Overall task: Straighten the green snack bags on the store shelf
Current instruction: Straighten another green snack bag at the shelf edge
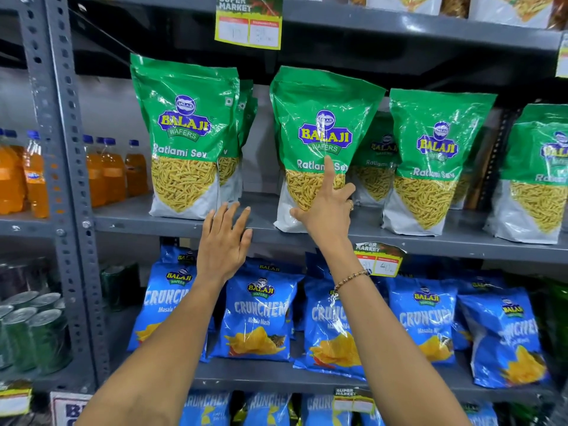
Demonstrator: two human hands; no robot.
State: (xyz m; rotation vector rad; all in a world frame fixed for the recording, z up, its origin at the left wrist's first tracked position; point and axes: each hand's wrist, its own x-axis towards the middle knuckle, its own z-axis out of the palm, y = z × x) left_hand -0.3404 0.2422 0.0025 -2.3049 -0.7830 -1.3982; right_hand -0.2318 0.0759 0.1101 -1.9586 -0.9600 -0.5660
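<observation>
Several green snack bags stand on the grey middle shelf (172, 222). The leftmost bag (184, 124) stands upright with more bags behind it. The second bag (319, 118) leans to the left, its base at the shelf's front edge. My right hand (325, 210) rests against this bag's lower front, thumb at its bottom left and index finger pointing up across the label. My left hand (224, 241) hovers open in front of the shelf edge, between the two bags, touching neither. Further right stand a third bag (436, 142) and a fourth bag (541, 167), cut off by the frame.
Blue snack bags (258, 312) fill the shelf below. Orange drink bottles (113, 170) stand left of the grey upright post (64, 149). Green cans (33, 327) sit at lower left. Price tags (249, 23) hang from the shelf edges.
</observation>
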